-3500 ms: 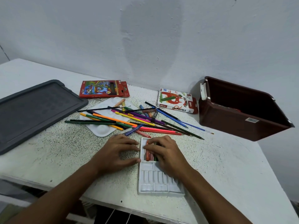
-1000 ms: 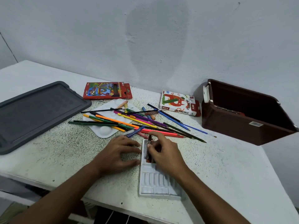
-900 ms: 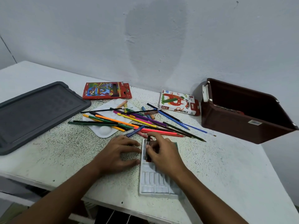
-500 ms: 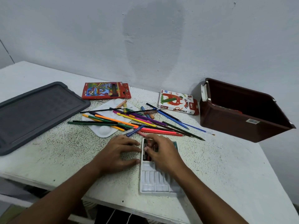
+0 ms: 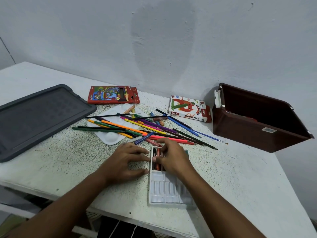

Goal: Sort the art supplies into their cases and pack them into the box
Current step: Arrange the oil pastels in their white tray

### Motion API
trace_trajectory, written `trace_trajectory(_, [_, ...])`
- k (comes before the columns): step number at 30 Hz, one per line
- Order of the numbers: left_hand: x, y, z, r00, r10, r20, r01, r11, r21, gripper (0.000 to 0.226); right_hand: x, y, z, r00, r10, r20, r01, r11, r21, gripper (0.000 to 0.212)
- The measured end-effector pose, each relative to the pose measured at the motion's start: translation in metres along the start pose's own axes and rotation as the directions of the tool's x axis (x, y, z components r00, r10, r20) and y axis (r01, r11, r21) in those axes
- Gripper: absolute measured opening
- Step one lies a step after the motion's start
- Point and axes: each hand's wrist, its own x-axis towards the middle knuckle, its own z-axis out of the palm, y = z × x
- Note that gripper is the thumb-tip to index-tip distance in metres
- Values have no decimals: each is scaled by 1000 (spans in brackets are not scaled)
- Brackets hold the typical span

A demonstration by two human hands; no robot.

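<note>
A white plastic pastel tray (image 5: 164,191) lies near the table's front edge. A few oil pastels (image 5: 157,160), dark, red and brown, sit in its far slots. My right hand (image 5: 173,158) lies over that far end, with the thumb and fingertips pressing on the pastels. My left hand (image 5: 127,160) rests flat on the table, fingertips touching the tray's left edge. Beyond the hands is a loose pile of coloured pencils (image 5: 137,127). The oil pastels box (image 5: 188,109) and the red pencil box (image 5: 111,95) lie by the wall. The brown box (image 5: 248,131) stands open at the right.
A grey lid (image 5: 37,117) lies at the left. A white paint palette (image 5: 111,138) sits under the pencils. A blue-handled paintbrush (image 5: 211,137) and a few loose pastels (image 5: 159,120) lie among the pile. The table's front edge is close below the tray.
My right hand set a dark pastel into the tray's leftmost slot and now presses on the pastels. The left hand stayed beside the tray.
</note>
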Motion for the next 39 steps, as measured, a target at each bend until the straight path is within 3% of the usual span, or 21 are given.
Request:
trace_trajectory(8, [0, 0, -1, 1000, -11, -9, 11, 1000, 0, 38, 6, -2, -3, 998, 30, 51, -27, 998, -59, 56])
trace_trajectory(11, [0, 0, -1, 1000, -24, -15, 24, 1000, -1, 36, 15, -11, -17, 989, 67, 131, -65, 998, -20, 43])
trace_trajectory(13, [2, 0, 0, 999, -37, -19, 37, 999, -9, 36, 31, -14, -27, 995, 76, 67, -76, 997, -4, 33])
trace_trajectory(16, [2, 1, -1, 997, -65, -28, 65, 998, -24, 35, 62, -13, -35, 997, 21, -71, -30, 992, -123, 28])
trace_trajectory(19, [1, 0, 0, 995, -94, -29, 93, 995, -40, 34, 89, -10, -35, 992, -61, -114, 33, 972, -233, 29])
trace_trajectory(26, [4, -2, 0, 991, -129, -18, 128, 990, -62, 34, 127, -4, -30, 973, -224, 48, 218, 839, -499, 46])
trace_trajectory(39, [7, -2, 0, 991, -135, -7, 133, 986, -97, 32, 127, 10, -22, 913, -405, -39, 325, 782, -532, 19])
